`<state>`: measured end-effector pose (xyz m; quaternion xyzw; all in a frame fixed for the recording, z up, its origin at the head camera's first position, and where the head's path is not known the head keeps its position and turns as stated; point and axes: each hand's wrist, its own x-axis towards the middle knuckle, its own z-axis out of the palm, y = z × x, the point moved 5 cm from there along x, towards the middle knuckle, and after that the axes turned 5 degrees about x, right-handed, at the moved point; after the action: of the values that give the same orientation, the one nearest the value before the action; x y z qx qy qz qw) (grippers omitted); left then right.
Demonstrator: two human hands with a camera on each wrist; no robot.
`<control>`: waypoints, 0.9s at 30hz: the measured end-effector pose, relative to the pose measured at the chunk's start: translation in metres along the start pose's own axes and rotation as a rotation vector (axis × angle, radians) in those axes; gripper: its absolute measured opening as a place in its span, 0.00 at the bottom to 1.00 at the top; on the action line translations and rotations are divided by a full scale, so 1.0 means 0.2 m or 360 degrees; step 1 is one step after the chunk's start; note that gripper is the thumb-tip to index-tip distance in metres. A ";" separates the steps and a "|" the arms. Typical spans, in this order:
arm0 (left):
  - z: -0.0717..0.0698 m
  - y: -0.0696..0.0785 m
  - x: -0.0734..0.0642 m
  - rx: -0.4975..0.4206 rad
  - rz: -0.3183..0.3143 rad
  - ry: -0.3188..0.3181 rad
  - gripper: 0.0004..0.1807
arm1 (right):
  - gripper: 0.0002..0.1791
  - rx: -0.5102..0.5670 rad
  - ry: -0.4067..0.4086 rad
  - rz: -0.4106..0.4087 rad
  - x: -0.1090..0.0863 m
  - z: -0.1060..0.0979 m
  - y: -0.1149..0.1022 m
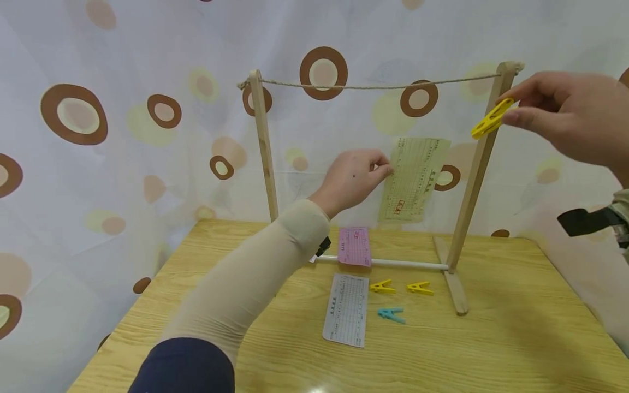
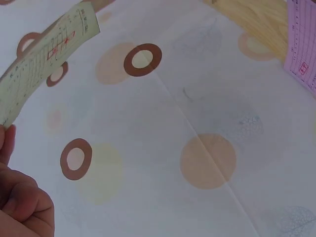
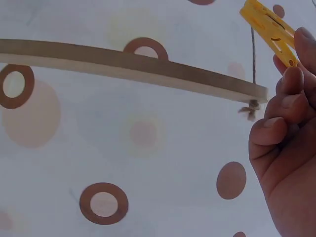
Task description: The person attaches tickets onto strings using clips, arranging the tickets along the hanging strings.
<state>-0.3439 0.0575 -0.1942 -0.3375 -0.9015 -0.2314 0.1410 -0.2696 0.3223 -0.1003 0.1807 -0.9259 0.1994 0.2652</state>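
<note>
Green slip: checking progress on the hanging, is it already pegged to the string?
No, the left hand holds the green slip below the string, with the yellow peg in the right hand.

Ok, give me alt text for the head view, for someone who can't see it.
A person's left hand pinches a green paper slip below a string strung between two wooden posts, while the right hand holds a yellow clothespin near the right post.
</note>
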 end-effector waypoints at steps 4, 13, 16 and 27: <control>0.01 0.04 0.06 0.0011 0.0007 0.0021 0.11 | 0.15 0.0038 0.0036 -0.0050 0.11 -0.10 -0.01; 0.01 0.12 0.19 0.0055 -0.0041 0.0030 0.11 | 0.12 -0.0053 -0.0006 -0.0130 0.34 -0.17 -0.09; 0.01 0.15 0.22 0.0070 -0.0053 0.0012 0.11 | 0.12 -0.0108 -0.0036 -0.0194 0.40 -0.16 -0.11; -0.02 0.22 0.30 0.0048 -0.0118 0.0006 0.12 | 0.14 -0.0222 -0.0311 0.0041 0.43 -0.10 -0.11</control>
<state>-0.3578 0.1178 -0.1519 -0.3011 -0.9165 -0.2236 0.1392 -0.3204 0.2929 -0.0300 0.1685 -0.9612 0.1193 0.1829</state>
